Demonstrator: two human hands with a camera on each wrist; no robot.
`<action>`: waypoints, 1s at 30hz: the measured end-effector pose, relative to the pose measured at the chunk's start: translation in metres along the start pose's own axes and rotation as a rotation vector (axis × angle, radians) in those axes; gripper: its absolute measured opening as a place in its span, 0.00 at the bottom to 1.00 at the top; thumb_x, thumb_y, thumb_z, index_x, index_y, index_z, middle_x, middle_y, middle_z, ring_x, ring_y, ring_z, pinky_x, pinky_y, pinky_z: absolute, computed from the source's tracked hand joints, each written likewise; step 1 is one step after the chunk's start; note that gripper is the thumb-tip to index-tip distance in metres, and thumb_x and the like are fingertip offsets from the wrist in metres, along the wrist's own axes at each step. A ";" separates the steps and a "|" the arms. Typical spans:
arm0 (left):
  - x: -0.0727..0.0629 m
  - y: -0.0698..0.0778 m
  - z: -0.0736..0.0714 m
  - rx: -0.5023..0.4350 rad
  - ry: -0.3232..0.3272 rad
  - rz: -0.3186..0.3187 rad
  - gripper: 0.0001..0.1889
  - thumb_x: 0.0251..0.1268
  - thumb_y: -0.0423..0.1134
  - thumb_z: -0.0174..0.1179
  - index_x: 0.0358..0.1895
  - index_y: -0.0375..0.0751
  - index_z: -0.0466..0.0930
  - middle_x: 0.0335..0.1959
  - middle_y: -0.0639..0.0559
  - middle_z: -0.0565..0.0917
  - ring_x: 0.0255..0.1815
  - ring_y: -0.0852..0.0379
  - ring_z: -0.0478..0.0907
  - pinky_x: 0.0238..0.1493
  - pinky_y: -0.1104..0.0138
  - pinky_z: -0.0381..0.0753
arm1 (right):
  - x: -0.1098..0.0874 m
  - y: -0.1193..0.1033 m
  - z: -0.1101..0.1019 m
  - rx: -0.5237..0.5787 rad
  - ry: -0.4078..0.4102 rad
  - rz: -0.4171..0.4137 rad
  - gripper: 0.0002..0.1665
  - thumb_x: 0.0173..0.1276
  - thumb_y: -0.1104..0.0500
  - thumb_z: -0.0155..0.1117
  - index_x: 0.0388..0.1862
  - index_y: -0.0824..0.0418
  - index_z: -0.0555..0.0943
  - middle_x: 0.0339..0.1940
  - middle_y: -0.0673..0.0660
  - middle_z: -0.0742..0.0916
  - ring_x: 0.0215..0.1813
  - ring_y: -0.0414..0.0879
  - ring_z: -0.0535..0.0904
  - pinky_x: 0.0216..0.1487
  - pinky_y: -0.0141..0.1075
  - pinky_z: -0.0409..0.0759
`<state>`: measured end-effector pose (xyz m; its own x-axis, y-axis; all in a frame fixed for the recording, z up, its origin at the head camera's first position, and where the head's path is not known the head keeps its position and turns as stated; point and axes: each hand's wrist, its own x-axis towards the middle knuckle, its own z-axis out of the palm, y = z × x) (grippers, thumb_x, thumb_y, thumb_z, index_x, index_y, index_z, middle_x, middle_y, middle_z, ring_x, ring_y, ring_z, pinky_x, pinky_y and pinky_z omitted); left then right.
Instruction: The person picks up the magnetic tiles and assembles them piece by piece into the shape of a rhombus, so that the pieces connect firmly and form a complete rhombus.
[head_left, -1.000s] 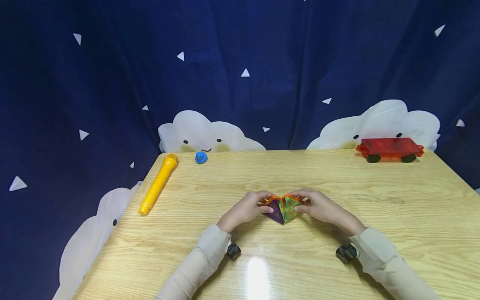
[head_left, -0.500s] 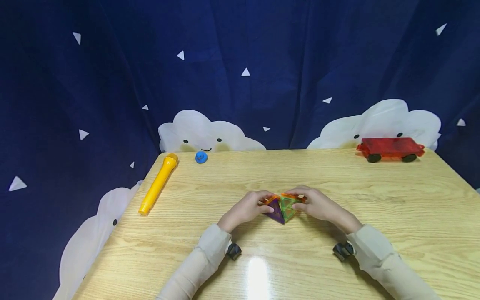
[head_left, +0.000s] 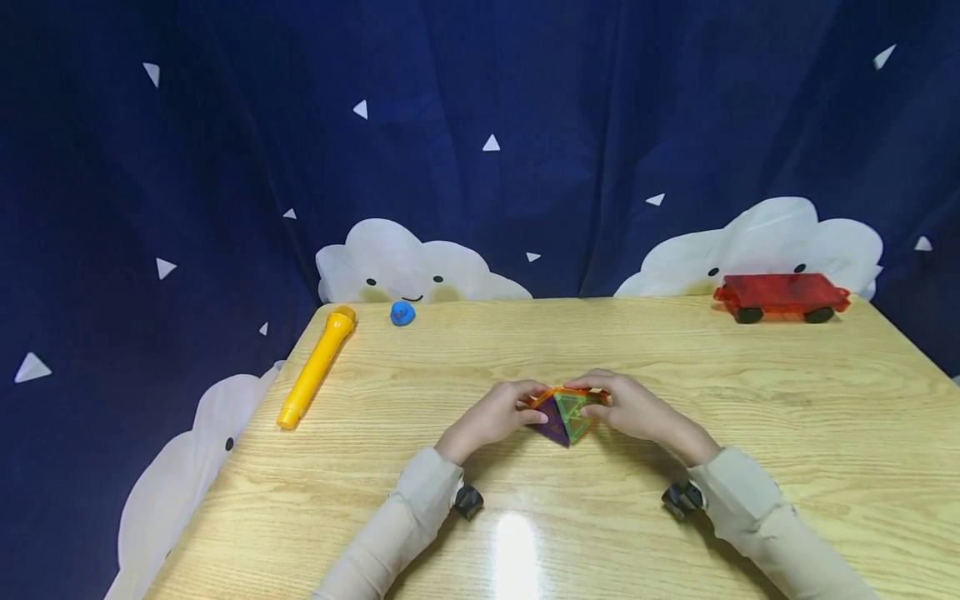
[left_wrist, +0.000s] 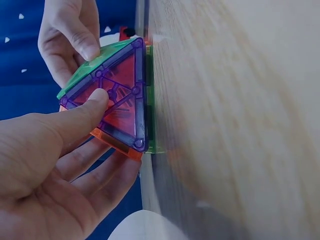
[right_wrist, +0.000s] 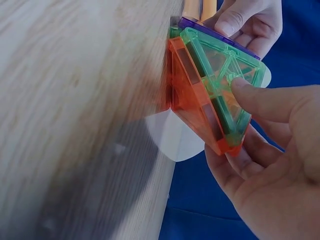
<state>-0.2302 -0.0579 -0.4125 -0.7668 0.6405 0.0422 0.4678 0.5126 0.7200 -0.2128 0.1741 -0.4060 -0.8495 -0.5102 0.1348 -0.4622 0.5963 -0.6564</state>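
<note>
At the middle of the table, translucent magnetic tiles lean against each other in a small peaked shape. My left hand (head_left: 491,421) pinches the purple triangular tile (left_wrist: 127,95), thumb on its face and fingers behind, near an orange tile (left_wrist: 117,144). On the other side my right hand (head_left: 633,408) pinches the green triangular tile (right_wrist: 222,65), its thumb pressing the face and its fingers behind. An orange tile (right_wrist: 192,100) slants beside the green one in the right wrist view. The purple and green tiles meet along an edge. A green piece (left_wrist: 151,100) lies below, against the tabletop.
A yellow toy microphone (head_left: 317,367) lies at the table's left edge, with a blue rubber duck (head_left: 402,314) near it at the back. A red toy car base (head_left: 783,293) with black wheels stands at the back right. Behind the wooden table (head_left: 600,533) hangs a dark blue curtain (head_left: 480,83).
My right hand has shifted slightly left and away from me, turning the green tile. The notch between the purple and green sides has closed at the top. My left hand stays put.
</note>
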 end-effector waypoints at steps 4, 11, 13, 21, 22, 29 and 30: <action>0.002 0.000 0.000 0.010 0.007 0.000 0.19 0.65 0.36 0.60 0.58 0.34 0.75 0.52 0.43 0.82 0.51 0.50 0.80 0.49 0.69 0.78 | 0.001 0.000 -0.001 -0.009 0.015 -0.014 0.22 0.63 0.68 0.64 0.57 0.65 0.79 0.53 0.63 0.82 0.51 0.54 0.78 0.46 0.44 0.77; 0.009 0.001 0.000 0.023 0.004 -0.031 0.21 0.66 0.37 0.59 0.61 0.35 0.74 0.52 0.44 0.81 0.52 0.50 0.79 0.49 0.68 0.78 | 0.006 0.006 -0.003 -0.025 0.042 -0.012 0.21 0.63 0.69 0.63 0.56 0.66 0.79 0.52 0.64 0.82 0.49 0.54 0.78 0.46 0.45 0.77; 0.011 0.000 0.000 0.024 0.009 -0.036 0.21 0.67 0.37 0.58 0.61 0.35 0.73 0.52 0.44 0.81 0.51 0.51 0.79 0.49 0.68 0.78 | 0.008 0.007 -0.003 -0.020 0.044 -0.001 0.21 0.63 0.69 0.63 0.56 0.67 0.78 0.52 0.65 0.82 0.49 0.54 0.78 0.46 0.46 0.77; 0.019 -0.003 0.001 0.008 0.037 -0.049 0.20 0.67 0.36 0.58 0.60 0.35 0.74 0.52 0.43 0.81 0.52 0.50 0.79 0.50 0.67 0.77 | 0.015 0.011 -0.005 -0.016 0.056 0.023 0.20 0.64 0.70 0.61 0.57 0.68 0.78 0.55 0.68 0.81 0.56 0.62 0.76 0.54 0.54 0.75; 0.020 -0.003 0.001 0.006 0.039 -0.050 0.20 0.67 0.36 0.58 0.60 0.35 0.74 0.52 0.43 0.82 0.52 0.50 0.79 0.50 0.67 0.77 | 0.015 0.012 -0.005 -0.015 0.056 0.027 0.20 0.64 0.70 0.61 0.57 0.68 0.78 0.55 0.68 0.81 0.56 0.62 0.76 0.54 0.55 0.75; 0.022 -0.001 0.000 0.005 0.043 -0.032 0.20 0.66 0.36 0.59 0.60 0.35 0.74 0.52 0.43 0.81 0.52 0.50 0.78 0.51 0.66 0.77 | 0.015 0.013 -0.007 -0.009 0.072 0.042 0.20 0.64 0.70 0.62 0.56 0.68 0.78 0.55 0.68 0.81 0.56 0.62 0.76 0.53 0.54 0.75; 0.022 -0.001 0.000 0.005 0.043 -0.031 0.20 0.66 0.35 0.59 0.60 0.35 0.74 0.52 0.43 0.81 0.52 0.50 0.78 0.51 0.66 0.77 | 0.015 0.013 -0.007 -0.009 0.075 0.039 0.20 0.64 0.70 0.62 0.56 0.68 0.78 0.54 0.68 0.81 0.55 0.62 0.76 0.53 0.54 0.75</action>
<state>-0.2471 -0.0443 -0.4126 -0.7990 0.5992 0.0502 0.4459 0.5345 0.7179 -0.2333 0.1791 -0.4076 -0.8835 -0.4387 0.1641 -0.4300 0.6208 -0.6554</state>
